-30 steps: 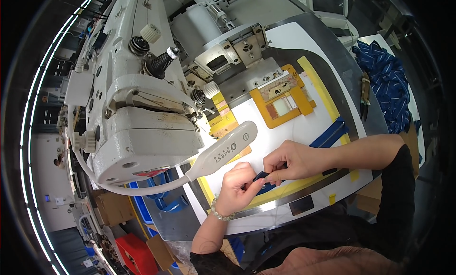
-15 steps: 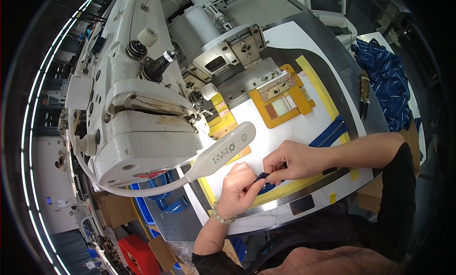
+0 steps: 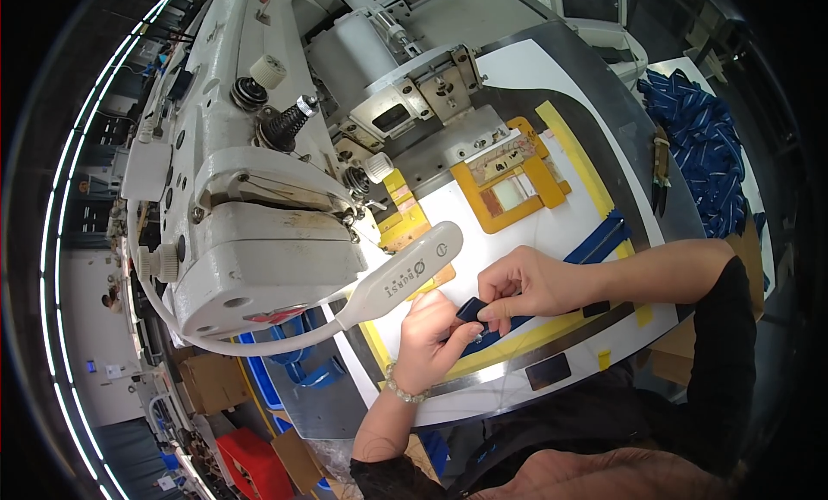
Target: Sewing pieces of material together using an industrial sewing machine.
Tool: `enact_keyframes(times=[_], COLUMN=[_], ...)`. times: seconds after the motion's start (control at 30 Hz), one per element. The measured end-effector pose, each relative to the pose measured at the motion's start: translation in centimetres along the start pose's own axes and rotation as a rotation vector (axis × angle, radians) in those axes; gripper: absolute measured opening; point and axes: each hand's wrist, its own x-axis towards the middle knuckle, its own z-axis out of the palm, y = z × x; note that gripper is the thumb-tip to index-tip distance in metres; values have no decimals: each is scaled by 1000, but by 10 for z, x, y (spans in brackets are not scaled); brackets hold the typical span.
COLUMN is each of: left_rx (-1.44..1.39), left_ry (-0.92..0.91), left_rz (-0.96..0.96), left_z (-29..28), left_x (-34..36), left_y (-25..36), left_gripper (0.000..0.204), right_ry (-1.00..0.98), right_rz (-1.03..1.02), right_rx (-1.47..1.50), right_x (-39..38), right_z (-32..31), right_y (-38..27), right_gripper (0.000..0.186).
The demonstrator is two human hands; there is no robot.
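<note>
Two bare hands work close to the table's (image 3: 636, 133) near edge, and I count one small dark blue piece (image 3: 470, 308) between them, a little left of the middle of that edge. The right hand (image 3: 539, 284) has its thumb pressed toward a bent forefinger, the piece's end pinched there with hardly any gap. The left hand (image 3: 429, 336), one beaded bracelet (image 3: 410, 392) at its wrist, is curled in a loose fist, thumb and forefinger closed on the piece's other side; its remaining fingers are tucked away where I can't make them out. One blue strip (image 3: 602, 238) slants beneath the right forearm toward the table's right edge; whether it joins the held piece I cannot tell. Farther back lies one yellow frame (image 3: 473, 202). One white sewing machine (image 3: 267, 250) fills the left side, one paddle-shaped lamp (image 3: 401, 276) reaching out before it. Beyond the right edge sits one heap of blue straps (image 3: 699, 146), too tangled to count.
</note>
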Motion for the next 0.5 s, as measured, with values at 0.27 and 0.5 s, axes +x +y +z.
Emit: enact_keyframes(times=[0.27, 0.5], left_rx=[-20, -9], left_ry=[16, 52], left_rz=[-40, -46], left_z=[9, 15], left_x=[-3, -5], left_y=[3, 4], left_gripper=[20, 21], right_ry=[8, 10], right_rz=[-20, 8], right_rx=[2, -15], right_x=[1, 0], right_z=[-2, -2], right_y=[1, -2], right_gripper=[17, 18])
